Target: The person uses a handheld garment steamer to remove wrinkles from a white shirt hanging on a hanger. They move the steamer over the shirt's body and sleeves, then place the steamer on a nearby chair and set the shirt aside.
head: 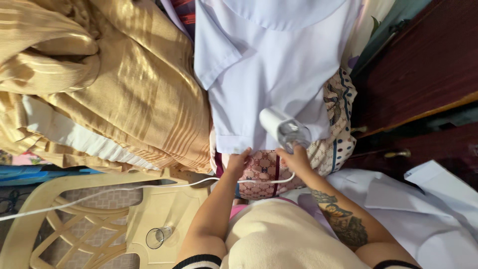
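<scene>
Two hands: right hand (297, 158) grips one white steamer (284, 128); left hand (238, 161) pinches one white shirt (271, 65).

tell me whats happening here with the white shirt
A person is steaming a hanging white shirt. The right hand holds a white handheld steamer against its lower part, while the left hand pinches the hem taut. The steamer's white cord trails across a beige plastic chair, where a clear cup lies.

Hands (269, 160) on steamer (285, 128), white shirt (269, 65)
</scene>
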